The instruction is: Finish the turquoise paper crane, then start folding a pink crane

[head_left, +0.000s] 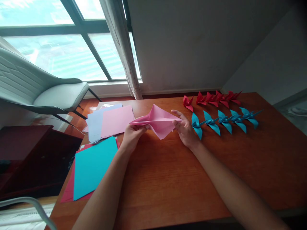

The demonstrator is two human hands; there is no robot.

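Observation:
A partly folded pink origami paper (160, 122) is held up over the wooden table, its middle opened out into flaps above and below a raised crease. My left hand (133, 136) pinches its left point between thumb and fingers. At the opposite point, my right hand (186, 130) grips the paper with the thumb in front, while the index finger is raised apart from it. Just right of that hand runs a row of blue paper cranes (210, 122). Behind them stands a row of red paper cranes (213, 98).
Stacked pink sheets (117, 121) and pale blue sheets (94, 124) lie at the table's left. Nearer are a turquoise sheet (96, 167) and red sheets (68, 188). A chair (59, 95) stands by the window beyond the wooden table's (168, 191) left edge.

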